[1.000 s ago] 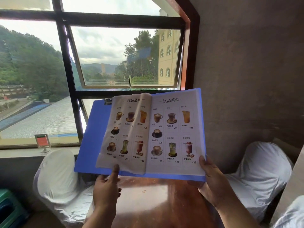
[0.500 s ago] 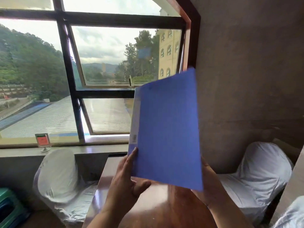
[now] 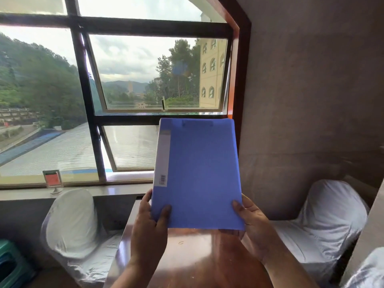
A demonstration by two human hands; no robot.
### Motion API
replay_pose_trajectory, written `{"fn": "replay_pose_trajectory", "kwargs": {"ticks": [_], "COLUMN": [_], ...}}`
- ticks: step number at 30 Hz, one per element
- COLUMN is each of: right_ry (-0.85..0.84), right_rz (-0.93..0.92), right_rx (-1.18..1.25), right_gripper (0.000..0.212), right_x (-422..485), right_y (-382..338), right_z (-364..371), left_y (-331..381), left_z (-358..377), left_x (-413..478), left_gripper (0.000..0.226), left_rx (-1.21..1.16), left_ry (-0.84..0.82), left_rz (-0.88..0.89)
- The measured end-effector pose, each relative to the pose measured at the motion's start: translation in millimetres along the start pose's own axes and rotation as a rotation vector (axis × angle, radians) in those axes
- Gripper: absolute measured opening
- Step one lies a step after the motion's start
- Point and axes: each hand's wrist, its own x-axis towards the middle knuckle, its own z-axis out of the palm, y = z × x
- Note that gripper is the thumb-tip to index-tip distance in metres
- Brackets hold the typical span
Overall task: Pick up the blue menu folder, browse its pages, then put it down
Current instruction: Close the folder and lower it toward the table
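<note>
The blue menu folder (image 3: pixel 199 173) is closed and held upright in front of me, above the brown wooden table (image 3: pixel 187 252). Its cover faces me, with a grey spine strip and a barcode along the left edge. My left hand (image 3: pixel 149 223) grips the folder's lower left corner, thumb on the cover. At the lower right corner my right hand (image 3: pixel 251 223) holds it, thumb on the front and fingers behind. The pages inside are hidden.
White-covered chairs stand left (image 3: pixel 70 225) and right (image 3: pixel 324 217) of the table. A small red sign holder (image 3: pixel 53 180) sits on the window sill. A large dark-framed window (image 3: pixel 91 100) fills the back; a grey wall (image 3: pixel 311 90) is on the right.
The folder was open showing drink pages; the left cover swung shut. Now it is closed and squarer to me, with both hands on its bottom corners.
</note>
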Motion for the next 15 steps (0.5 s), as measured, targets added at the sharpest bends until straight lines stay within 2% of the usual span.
{"fn": "replay_pose_trajectory", "kwargs": {"ticks": [9, 11, 15], "right_ry": [0.026, 0.051, 0.136], "right_rz": [-0.006, -0.004, 0.051], "right_rx": [-0.048, -0.057, -0.124], "right_gripper": [0.037, 0.035, 0.033], "right_x": [4, 6, -3], "right_y": [-2, 1, 26], "right_z": [-5, -10, -32], "left_y": [-5, -14, -50], "left_z": [6, 5, 4], "left_x": [1, 2, -5], "left_gripper": [0.067, 0.065, 0.056], "left_rx": [-0.005, 0.003, -0.059], "left_ry": [0.005, -0.033, -0.249], "left_rz": [0.018, -0.041, -0.275]}}
